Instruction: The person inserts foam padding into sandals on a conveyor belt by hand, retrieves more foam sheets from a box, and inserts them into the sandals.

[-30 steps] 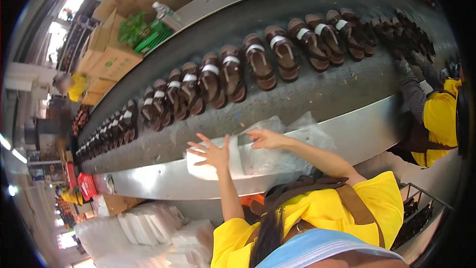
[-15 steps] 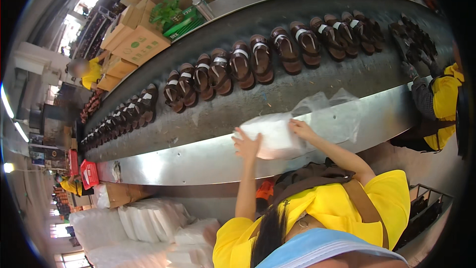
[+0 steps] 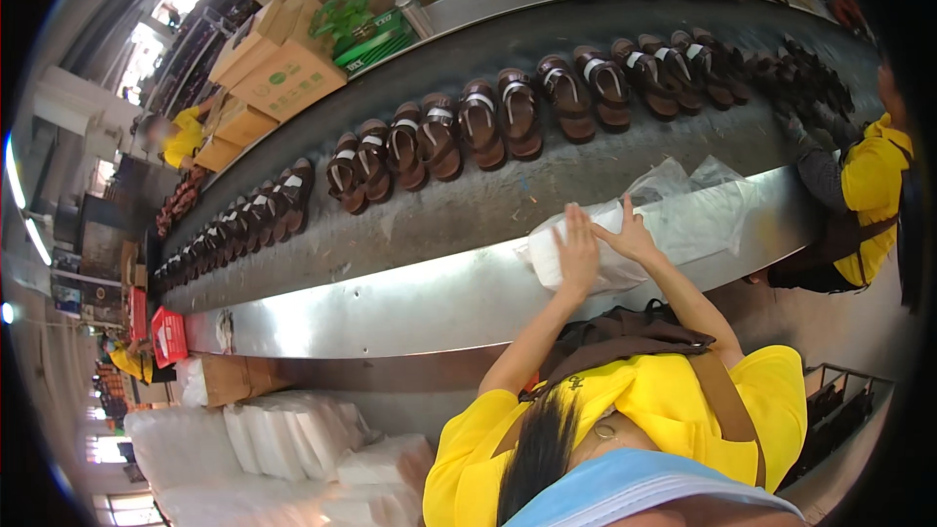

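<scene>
Shifted the packet [image 3: 673, 228] toward 3 o'clock along the tabletop [image 3: 439, 298] edge since a second ago. Brought the left hand [image 3: 578, 252] much nearer the right hand [image 3: 630, 236], drawing its widely spread fingers together and aiming them near 12 o'clock. Turned the right hand too, from pointing toward 9 o'clock to roughly 12 o'clock.

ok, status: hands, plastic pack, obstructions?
Left hand flat against plastic pack; right hand alongside, thumb spread. Pack at metal ledge. Sandals beyond, apart from pack.
</scene>
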Action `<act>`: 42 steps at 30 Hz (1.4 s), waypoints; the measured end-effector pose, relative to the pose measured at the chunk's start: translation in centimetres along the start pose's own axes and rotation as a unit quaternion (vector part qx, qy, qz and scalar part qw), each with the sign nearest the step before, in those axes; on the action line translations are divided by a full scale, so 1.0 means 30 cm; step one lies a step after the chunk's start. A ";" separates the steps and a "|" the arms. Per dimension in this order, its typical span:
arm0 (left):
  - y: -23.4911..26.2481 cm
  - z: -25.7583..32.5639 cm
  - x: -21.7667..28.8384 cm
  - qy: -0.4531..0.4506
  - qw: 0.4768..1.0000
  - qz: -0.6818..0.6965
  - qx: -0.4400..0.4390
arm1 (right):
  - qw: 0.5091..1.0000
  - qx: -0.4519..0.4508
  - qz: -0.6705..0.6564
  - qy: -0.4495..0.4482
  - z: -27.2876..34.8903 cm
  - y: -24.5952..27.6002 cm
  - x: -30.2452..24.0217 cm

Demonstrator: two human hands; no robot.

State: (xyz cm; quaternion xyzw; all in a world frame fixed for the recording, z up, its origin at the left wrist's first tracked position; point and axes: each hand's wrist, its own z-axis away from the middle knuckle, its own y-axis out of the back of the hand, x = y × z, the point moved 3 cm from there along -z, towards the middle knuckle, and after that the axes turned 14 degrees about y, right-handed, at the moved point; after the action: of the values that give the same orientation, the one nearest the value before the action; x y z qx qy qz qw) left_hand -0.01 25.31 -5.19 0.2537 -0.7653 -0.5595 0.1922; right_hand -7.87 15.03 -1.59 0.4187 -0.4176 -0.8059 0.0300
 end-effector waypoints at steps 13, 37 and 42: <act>0.015 0.049 0.116 0.130 0.966 0.204 -0.091 | 0.997 0.008 0.075 0.034 0.030 0.041 0.093; -0.046 -0.002 0.163 0.009 0.968 0.176 -0.177 | 0.996 0.006 0.087 0.023 -0.036 0.191 0.291; -0.037 0.003 0.101 0.004 0.971 0.122 -0.207 | 0.991 0.039 0.123 0.027 -0.019 0.172 0.273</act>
State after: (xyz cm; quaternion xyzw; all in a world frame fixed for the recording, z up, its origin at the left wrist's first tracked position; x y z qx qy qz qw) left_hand -2.28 23.28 -6.26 0.1148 -0.6573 -0.6771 0.3103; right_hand -14.32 8.06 -3.48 0.3871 -0.4963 -0.7672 0.1235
